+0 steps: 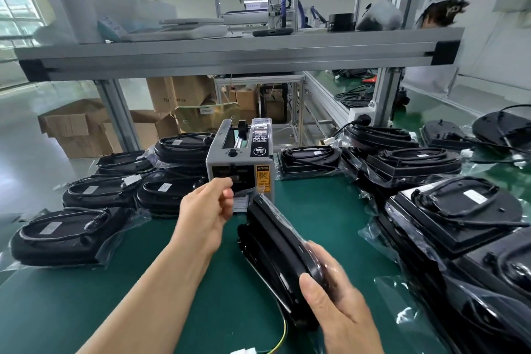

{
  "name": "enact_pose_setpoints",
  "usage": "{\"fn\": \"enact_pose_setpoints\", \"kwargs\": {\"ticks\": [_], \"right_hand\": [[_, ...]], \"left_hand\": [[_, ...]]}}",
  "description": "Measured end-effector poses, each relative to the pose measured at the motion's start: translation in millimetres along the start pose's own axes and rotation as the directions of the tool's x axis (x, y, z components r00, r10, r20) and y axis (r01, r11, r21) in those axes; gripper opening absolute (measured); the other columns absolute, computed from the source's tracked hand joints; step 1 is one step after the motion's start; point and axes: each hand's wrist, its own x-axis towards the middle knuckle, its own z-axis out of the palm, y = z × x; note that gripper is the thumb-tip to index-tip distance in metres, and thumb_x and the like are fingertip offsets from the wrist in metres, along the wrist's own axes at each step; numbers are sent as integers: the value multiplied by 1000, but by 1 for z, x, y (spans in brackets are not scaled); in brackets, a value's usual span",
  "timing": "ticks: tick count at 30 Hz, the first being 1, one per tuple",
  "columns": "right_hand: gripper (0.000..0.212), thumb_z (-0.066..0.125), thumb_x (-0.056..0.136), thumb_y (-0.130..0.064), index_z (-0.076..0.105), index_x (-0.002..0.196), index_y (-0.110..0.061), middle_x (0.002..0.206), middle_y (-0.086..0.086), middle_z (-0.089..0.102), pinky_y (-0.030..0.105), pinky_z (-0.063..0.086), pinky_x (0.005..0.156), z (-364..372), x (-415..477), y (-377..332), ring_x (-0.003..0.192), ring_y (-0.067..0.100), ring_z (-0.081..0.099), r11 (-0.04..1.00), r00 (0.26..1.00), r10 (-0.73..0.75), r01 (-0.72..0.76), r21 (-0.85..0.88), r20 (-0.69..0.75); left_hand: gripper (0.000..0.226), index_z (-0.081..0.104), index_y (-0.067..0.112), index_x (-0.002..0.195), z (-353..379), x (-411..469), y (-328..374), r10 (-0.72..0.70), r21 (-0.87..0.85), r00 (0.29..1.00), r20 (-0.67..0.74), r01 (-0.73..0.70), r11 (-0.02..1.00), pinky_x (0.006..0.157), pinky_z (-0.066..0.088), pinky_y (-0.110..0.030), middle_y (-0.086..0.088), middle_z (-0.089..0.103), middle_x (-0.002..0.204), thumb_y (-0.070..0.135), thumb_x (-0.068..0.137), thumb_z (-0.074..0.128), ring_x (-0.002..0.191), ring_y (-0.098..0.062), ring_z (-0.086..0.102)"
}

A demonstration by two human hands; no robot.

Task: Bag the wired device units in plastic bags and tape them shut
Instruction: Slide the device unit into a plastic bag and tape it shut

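Head view: a black wired device unit (275, 250), wrapped in a clear plastic bag (283, 217), stands tilted on its edge on the green table (143, 296), a little right of centre and close to the person. The right hand (336, 296) grips its near end, thumb on the left face and fingers curled round the back. A yellow-green wire (280, 336) trails from under the unit toward the bottom edge, ending near a white connector (244, 351). The far top corner of the unit lies just beside the front of a grey tape dispenser (240, 158), where the left hand (207, 210) is raised to the outlet with thumb and fingers drawn together (the fingertips are blurred, so whether they pinch a strip of tape cannot be told). Left of the dispenser lie several bagged units (66, 234), flat, some stacked in twos. On the right stand more stacked units (459, 210), in loose bags with coiled cables on top. An aluminium shelf frame (230, 52) spans the bench above, and cardboard boxes (77, 126) sit on the floor behind.
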Motion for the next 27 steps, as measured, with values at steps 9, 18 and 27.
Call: {"fn": "enact_pose_setpoints", "kwargs": {"ticks": [9, 18, 27], "right_hand": [[65, 72, 71, -47, 58, 132, -32, 116, -7, 73, 43, 48, 105, 5, 0, 2, 113, 13, 67, 999, 999, 26, -25, -27, 24], [41, 45, 93, -58, 63, 126, -41, 120, -28, 67, 31, 44, 105, 9, 1, 1, 118, -5, 59, 992, 998, 23, -29, -122, -55], [42, 48, 95, -57, 62, 128, -37, 115, -21, 71, 31, 46, 102, 11, 0, -1, 113, 0, 64, 995, 998, 48, -52, -90, -45]], "left_hand": [[16, 72, 17, 68, 2, -99, -6, 61, 463, 875, 481, -312, 830, 62, 48, -16, -1, 70, 69, 23, 81, 79, 62, -7, 60], [11, 75, 15, 72, -1, -94, -13, 44, 591, 887, 461, -343, 730, 69, 54, -23, -6, 75, 76, 19, 82, 78, 69, -12, 67], [13, 74, 15, 71, -2, -89, -15, 50, 608, 895, 444, -342, 717, 63, 52, -20, -9, 74, 74, 21, 81, 80, 64, -10, 62]]}}
